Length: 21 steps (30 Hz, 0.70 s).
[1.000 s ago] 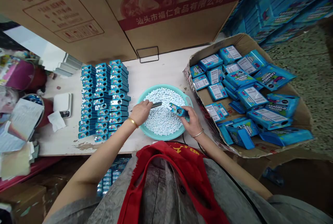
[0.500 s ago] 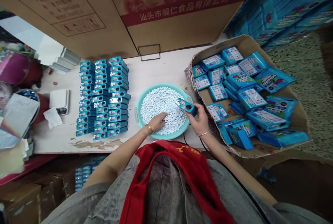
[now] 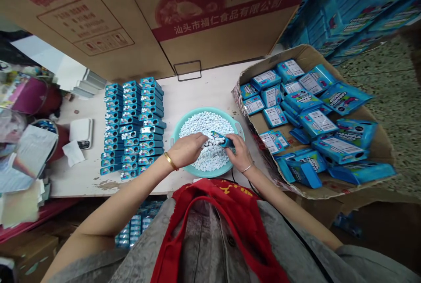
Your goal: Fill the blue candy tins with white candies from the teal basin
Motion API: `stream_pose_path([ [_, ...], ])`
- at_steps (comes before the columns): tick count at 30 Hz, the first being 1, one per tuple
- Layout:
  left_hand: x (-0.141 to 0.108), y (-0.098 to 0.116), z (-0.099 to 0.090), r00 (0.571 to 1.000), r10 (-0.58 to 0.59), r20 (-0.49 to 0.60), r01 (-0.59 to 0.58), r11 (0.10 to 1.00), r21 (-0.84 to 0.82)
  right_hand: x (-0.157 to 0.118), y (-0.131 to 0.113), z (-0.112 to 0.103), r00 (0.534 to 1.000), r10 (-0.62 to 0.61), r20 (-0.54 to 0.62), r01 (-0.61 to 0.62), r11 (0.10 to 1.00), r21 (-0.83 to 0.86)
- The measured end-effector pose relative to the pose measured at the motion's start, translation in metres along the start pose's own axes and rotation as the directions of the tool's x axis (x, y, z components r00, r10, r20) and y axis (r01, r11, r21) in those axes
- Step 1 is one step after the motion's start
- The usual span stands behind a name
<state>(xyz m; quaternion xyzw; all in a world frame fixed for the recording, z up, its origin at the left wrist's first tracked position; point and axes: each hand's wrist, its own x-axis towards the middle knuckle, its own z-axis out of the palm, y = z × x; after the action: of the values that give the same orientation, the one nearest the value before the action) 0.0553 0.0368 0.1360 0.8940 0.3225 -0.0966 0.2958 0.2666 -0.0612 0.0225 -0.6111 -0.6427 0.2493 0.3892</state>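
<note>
My right hand (image 3: 240, 155) grips a small blue candy box (image 3: 226, 141) over the right side of a turquoise basin. Small white candies (image 3: 210, 161) fill the basin (image 3: 240, 132). At the box's left end, my left hand (image 3: 186, 149) is closed around some of these candies, with several showing between its fingertips and the box. The left hand's palm side is hidden.
Rows of blue boxes (image 3: 151, 129) stand left of the basin. An open carton (image 3: 241, 94) at right holds more blue boxes. Big cardboard cartons (image 3: 210, 46) line the back. A white scale (image 3: 81, 130) and a paper scrap (image 3: 73, 153) lie at left.
My left hand has risen out of the candies and moved up to the box with some in its fingers. The right hand has shifted the box slightly left and tilted it.
</note>
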Motion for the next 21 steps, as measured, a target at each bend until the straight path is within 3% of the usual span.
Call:
stream_pose_path([
  [3, 0.007, 0.028, -0.017, 0.993, -0.078, 0.084, 0.063, 0.983, 0.17, 0.0, -0.002, 0.005, 0.999, -0.029, 0.034, 0.029, 1.0, 0.011],
  [7, 0.008, 0.061, -0.031, 0.991, -0.107, 0.081, 0.08, 0.954, 0.291, -0.002, -0.004, 0.008, 0.999, -0.032, 0.024, 0.032, 0.999, 0.036],
  [10, 0.004, 0.06, -0.035, 0.995, -0.085, 0.055, 0.066, 0.957, 0.281, -0.002, -0.002, 0.007, 1.0, -0.022, 0.008, 0.021, 0.998, 0.052],
  [12, 0.003, 0.039, -0.029, 0.996, -0.093, 0.012, 0.087, 0.964, 0.253, -0.003, 0.001, 0.005, 1.0, 0.001, -0.001, -0.001, 0.999, 0.052],
  [15, 0.01, -0.011, -0.001, 0.983, -0.17, -0.07, 0.181, 0.963, 0.2, -0.003, 0.006, -0.001, 0.999, 0.038, -0.02, -0.037, 0.998, 0.044],
  [18, 0.029, -0.058, 0.048, 0.964, -0.251, -0.089, 0.263, 0.95, 0.166, -0.002, 0.008, -0.008, 0.996, 0.076, -0.052, -0.075, 0.997, 0.037],
  [21, 0.045, -0.076, 0.098, 0.969, -0.242, -0.056, 0.247, 0.959, 0.136, 0.001, 0.007, -0.014, 0.989, 0.113, -0.1, -0.11, 0.993, 0.029],
])
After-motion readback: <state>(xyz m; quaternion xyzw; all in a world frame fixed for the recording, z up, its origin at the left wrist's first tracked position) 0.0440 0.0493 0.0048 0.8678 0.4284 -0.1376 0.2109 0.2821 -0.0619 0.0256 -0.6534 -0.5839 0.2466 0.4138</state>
